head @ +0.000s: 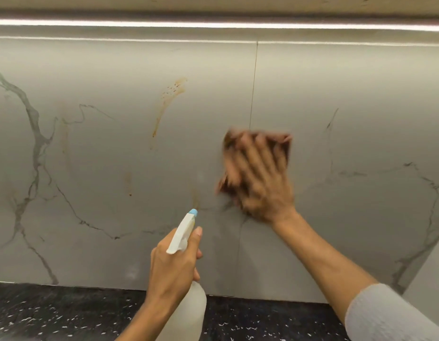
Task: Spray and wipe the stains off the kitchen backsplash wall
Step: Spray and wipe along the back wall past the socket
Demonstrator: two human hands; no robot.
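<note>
The grey marble-veined backsplash wall [103, 156] fills the view. A long brown-orange stain [168, 102] streaks down its upper middle, with fainter drips [128, 183] lower left and another drip [196, 196] above the nozzle. My right hand [260, 178], blurred by motion, presses a brown cloth [282, 143] flat against the wall, right of the stains. My left hand [175, 264] grips a white spray bottle [186, 232] with a blue nozzle tip pointing at the wall, index finger along the trigger head.
A black speckled countertop [53, 313] runs along the bottom. A bright light strip [213, 24] under the upper cabinet spans the top. A vertical tile seam [253, 89] runs above the cloth. A side wall [432, 274] closes the right corner.
</note>
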